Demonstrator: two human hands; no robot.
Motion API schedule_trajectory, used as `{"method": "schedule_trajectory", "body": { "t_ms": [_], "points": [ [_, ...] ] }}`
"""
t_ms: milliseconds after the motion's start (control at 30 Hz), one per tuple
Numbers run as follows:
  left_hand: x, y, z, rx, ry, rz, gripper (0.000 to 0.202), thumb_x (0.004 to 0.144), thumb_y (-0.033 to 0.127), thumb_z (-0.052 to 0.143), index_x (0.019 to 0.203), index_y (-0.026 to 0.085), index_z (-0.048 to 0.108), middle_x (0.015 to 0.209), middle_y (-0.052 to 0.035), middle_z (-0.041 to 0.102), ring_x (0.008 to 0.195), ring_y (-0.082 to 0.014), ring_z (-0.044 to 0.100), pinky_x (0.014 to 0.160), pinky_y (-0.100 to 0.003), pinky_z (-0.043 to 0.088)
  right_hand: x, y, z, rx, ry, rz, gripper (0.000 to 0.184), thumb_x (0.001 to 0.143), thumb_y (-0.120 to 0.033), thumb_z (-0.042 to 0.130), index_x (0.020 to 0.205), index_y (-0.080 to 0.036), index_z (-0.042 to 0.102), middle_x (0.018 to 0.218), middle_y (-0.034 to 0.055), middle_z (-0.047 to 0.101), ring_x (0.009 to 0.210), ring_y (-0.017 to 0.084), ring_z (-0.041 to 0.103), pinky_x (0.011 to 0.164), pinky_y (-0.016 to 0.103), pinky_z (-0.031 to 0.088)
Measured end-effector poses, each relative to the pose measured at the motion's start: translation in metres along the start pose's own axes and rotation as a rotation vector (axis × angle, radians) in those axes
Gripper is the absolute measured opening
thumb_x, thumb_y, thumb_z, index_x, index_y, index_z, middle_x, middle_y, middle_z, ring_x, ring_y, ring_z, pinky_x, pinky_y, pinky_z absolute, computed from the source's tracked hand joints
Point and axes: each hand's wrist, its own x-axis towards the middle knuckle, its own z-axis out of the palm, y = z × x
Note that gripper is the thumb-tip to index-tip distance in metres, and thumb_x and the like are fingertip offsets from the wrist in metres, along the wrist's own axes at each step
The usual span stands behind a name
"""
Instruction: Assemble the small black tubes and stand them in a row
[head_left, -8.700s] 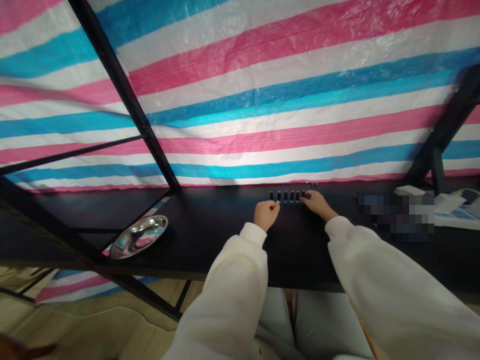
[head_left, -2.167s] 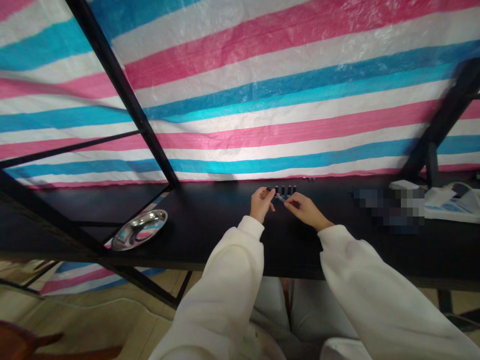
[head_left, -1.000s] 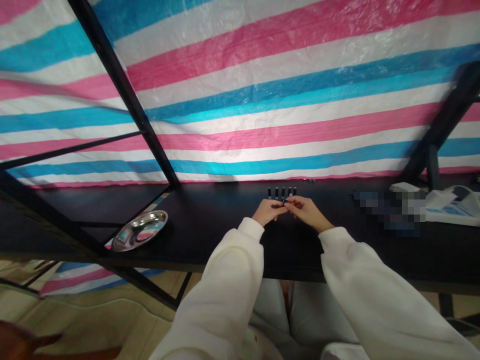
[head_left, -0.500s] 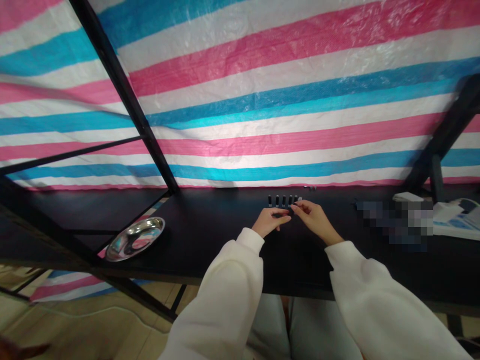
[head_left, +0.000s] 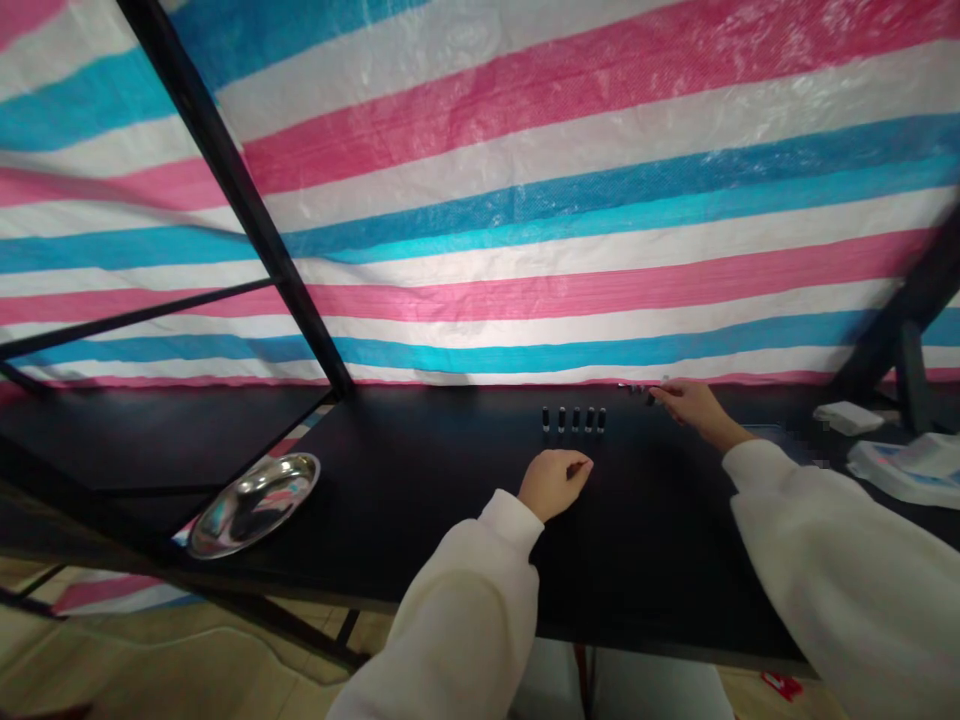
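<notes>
Several small black cylinders (head_left: 575, 419) with pale lower ends stand in a row on the black table. Just in front of them is my left hand (head_left: 555, 483), closed, thumb and fingertips together; I cannot make out anything in its grip. Farther back and to the right, my right hand (head_left: 696, 410) pinches a small dark piece (head_left: 651, 398) close to the tabletop. Right beside those fingertips, a few tiny dark and silvery parts (head_left: 631, 389) lie at the back edge of the table, too small to name.
A shiny oval metal dish (head_left: 259, 505) rests on the left of the table (head_left: 420, 500). White packages (head_left: 911, 470) and a small white box (head_left: 847, 418) are at the right. Black metal posts (head_left: 240, 200) rise at both sides, before a striped plastic sheet (head_left: 525, 290).
My hands have parted. The right one has moved right and back to the small parts; the left has drawn back slightly from the row. The camera view has shifted a little.
</notes>
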Motion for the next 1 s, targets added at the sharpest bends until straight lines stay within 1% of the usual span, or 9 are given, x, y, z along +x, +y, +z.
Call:
{"method": "schedule_trajectory", "body": {
  "t_ms": [100,267,400,533,633,767,900,1000],
  "points": [
    [-0.001,0.003,0.0,0.042,-0.054,0.021,0.03,0.083,0.032,0.043,0.089,0.018,0.069,0.078,-0.0035,0.068,0.065,-0.0126,0.058,0.063,-0.022,0.042,0.017,0.011,0.012,-0.09,-0.008,0.0,0.038,0.069,-0.041,0.056,0.083,-0.008,0.067,0.039,-0.0031,0.043,0.035,0.01,0.041,0.038,0.023,0.031],
    [-0.003,0.006,-0.001,0.061,-0.081,0.055,0.03,0.084,0.031,0.041,0.09,0.019,0.068,0.083,-0.0031,0.068,0.071,-0.0134,0.06,0.067,-0.022,0.043,0.038,0.022,0.03,-0.165,0.069,-0.002,0.044,0.07,-0.04,0.055,0.093,-0.005,0.069,0.042,0.0008,0.053,0.039,0.013,0.047,0.043,0.025,0.037],
    [-0.005,0.008,-0.001,0.083,-0.107,0.071,0.028,0.084,0.029,0.042,0.089,0.019,0.068,0.082,-0.003,0.068,0.073,-0.0138,0.06,0.068,-0.023,0.044,0.046,0.025,0.04,-0.206,0.071,-0.037,0.039,0.069,-0.039,0.057,0.088,-0.007,0.071,0.046,0.0038,0.059,0.045,0.016,0.054,0.047,0.026,0.04],
    [-0.006,0.009,0.0,0.098,-0.122,0.085,0.028,0.084,0.028,0.042,0.089,0.019,0.067,0.083,-0.003,0.068,0.074,-0.0141,0.061,0.069,-0.023,0.044,0.053,0.024,0.048,-0.238,0.068,-0.079,0.034,0.068,-0.037,0.058,0.083,-0.011,0.072,0.052,0.005,0.063,0.052,0.019,0.059,0.051,0.027,0.042],
    [-0.007,0.01,0.0,0.107,-0.126,0.09,0.027,0.084,0.027,0.042,0.089,0.019,0.067,0.083,-0.0028,0.068,0.074,-0.0141,0.061,0.069,-0.024,0.044,0.058,0.024,0.052,-0.255,0.048,-0.077,0.032,0.068,-0.038,0.057,0.081,-0.012,0.072,0.052,0.0055,0.064,0.055,0.02,0.06,0.052,0.026,0.043],
    [-0.006,0.013,-0.002,0.105,-0.143,0.081,0.027,0.084,0.026,0.042,0.088,0.019,0.067,0.085,-0.0035,0.068,0.076,-0.0146,0.061,0.071,-0.024,0.045,0.06,0.027,0.055,-0.26,0.07,-0.112,0.03,0.068,-0.038,0.058,0.075,-0.013,0.072,0.055,0.0065,0.065,0.061,0.021,0.062,0.055,0.026,0.043],
    [-0.006,0.014,-0.004,0.096,-0.146,0.066,0.027,0.083,0.026,0.042,0.088,0.019,0.068,0.085,-0.0038,0.068,0.076,-0.0146,0.061,0.071,-0.024,0.045,0.06,0.028,0.054,-0.262,0.065,-0.114,0.031,0.068,-0.039,0.057,0.075,-0.013,0.072,0.051,0.0051,0.063,0.057,0.02,0.061,0.053,0.026,0.043],
    [-0.006,0.014,-0.004,0.098,-0.145,0.068,0.027,0.083,0.026,0.043,0.087,0.019,0.068,0.083,-0.0035,0.068,0.074,-0.0143,0.061,0.07,-0.024,0.045,0.058,0.027,0.052,-0.262,0.044,-0.063,0.032,0.068,-0.037,0.058,0.079,-0.011,0.072,0.048,0.0042,0.061,0.052,0.018,0.059,0.05,0.026,0.041]
  ]
}}
